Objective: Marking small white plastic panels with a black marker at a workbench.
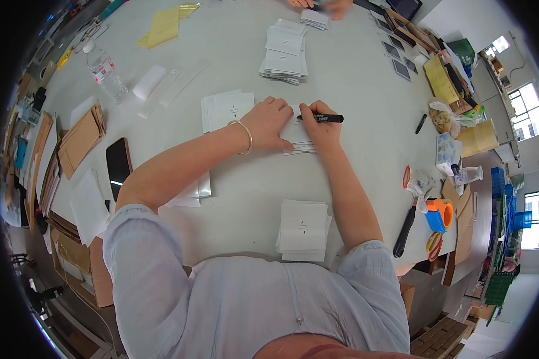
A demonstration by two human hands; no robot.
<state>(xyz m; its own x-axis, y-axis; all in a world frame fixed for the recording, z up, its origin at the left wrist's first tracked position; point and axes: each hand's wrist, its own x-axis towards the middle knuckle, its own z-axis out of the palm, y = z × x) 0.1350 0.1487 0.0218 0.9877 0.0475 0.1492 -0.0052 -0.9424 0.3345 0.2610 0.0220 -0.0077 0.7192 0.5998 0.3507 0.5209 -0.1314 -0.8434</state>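
My right hand (323, 133) grips a black marker pen (329, 118), its tip pointing left over a small stack of white cards (300, 147). Lying across the left part of that stack is my left hand (264, 124), thumb and fingers apart, with a bangle at the wrist. The hands hide much of these cards. Just left of the left hand, a pile of white cards with small black marks (220, 110) lies partly under the wrist. Nearer my body sits another card stack (303, 227), also with black marks on the top card.
Farther off stands a tall card pile (283, 51), near another person's hands (335, 7). A water bottle (106, 73) and phone (119, 164) are on the left. To the right lie a second black pen (421, 124), a tape dispenser (439, 215), scissors (434, 246) and a black-handled tool (404, 232).
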